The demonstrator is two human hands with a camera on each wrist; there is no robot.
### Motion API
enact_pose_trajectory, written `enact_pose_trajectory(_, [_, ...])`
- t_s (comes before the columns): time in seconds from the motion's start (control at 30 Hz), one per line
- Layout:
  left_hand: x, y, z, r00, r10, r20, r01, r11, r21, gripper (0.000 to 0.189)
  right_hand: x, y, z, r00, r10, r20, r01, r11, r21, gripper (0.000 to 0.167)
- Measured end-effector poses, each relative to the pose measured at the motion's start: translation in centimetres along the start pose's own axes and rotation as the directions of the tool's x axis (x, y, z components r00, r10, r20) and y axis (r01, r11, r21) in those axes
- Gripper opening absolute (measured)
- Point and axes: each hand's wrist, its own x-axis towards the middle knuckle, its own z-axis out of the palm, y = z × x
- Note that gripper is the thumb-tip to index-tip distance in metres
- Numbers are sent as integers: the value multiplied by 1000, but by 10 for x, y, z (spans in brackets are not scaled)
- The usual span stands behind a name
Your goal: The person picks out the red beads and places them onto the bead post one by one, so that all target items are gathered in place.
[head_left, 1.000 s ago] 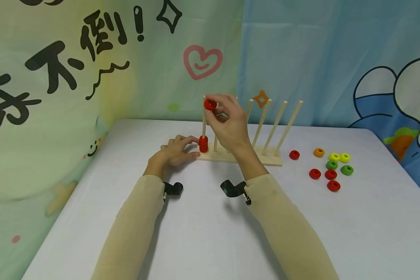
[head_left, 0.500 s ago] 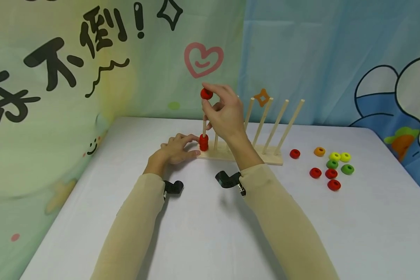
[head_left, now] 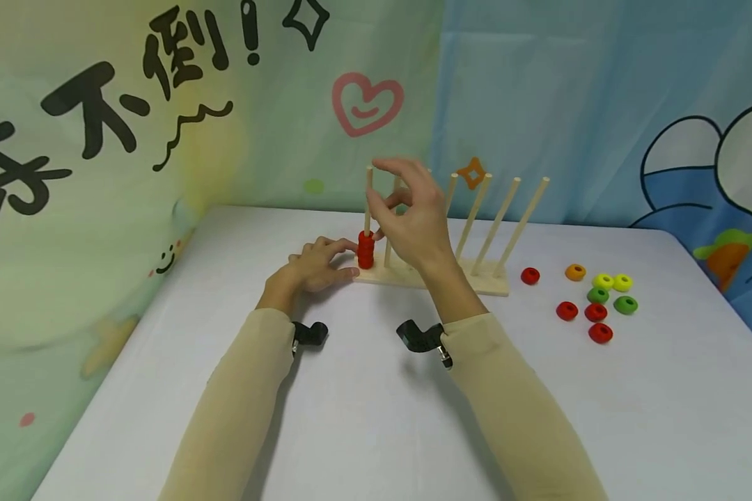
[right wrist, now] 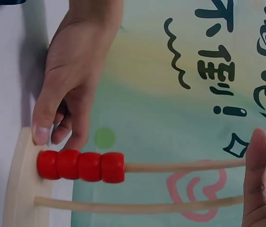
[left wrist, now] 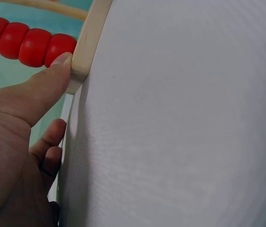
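A wooden peg stand (head_left: 426, 278) with a row of upright dowels sits on the table. Several red beads (head_left: 366, 250) are stacked on its leftmost dowel, also plain in the right wrist view as a red stack (right wrist: 81, 165). My left hand (head_left: 318, 266) holds the stand's left end, its thumb (left wrist: 52, 80) against the base beside the lowest bead. Up near the top of that same dowel is my right hand (head_left: 416, 216), thumb and index finger apart with nothing between them. The other dowels carry no beads that show; some are partly hidden behind the right hand.
Loose beads lie to the right of the stand: several red ones (head_left: 600, 333), an orange one (head_left: 575, 272), two yellow ones (head_left: 622, 282) and two green ones (head_left: 626, 305). A printed curtain (head_left: 514, 83) hangs behind the white table (head_left: 351, 417).
The red bead that my right hand pinched over the dowel's top has been let go and now tops the stack. My right thumb and finger have parted; the left hand stays put.
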Motion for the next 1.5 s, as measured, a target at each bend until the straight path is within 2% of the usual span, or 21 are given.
enact_pose_trajectory(0.2, [-1,2,0,1000,-4,7,4,1000,-3,53,-13,3,-12,1000,-9,2,10,997,-82,26])
enact_pose_trajectory(0.53, [1,4,-8,1000,-22,15,22,999,27,53,-32,14,-35,998,-53,32,54,998,-39,20])
enact_pose_trajectory(0.83, [-1,2,-5,1000,-14,13,13,1000,20,54,-52,27,-50,995,-16,94,23,997,-73,18])
enact_pose_trajectory(1.07, [-4,2,-3,1000,-17,20,16,999,39,55,-65,37,-67,988,-37,152,57,991,-125,22])
enact_pose_trajectory(1.3, [-4,3,-2,1000,-3,20,3,1000,26,56,-77,46,-85,988,-1,157,26,987,-159,24])
enact_pose_trajectory(1.5, [-4,4,-1,1000,3,10,-3,1000,15,54,-86,48,-98,983,39,178,4,972,-236,23])
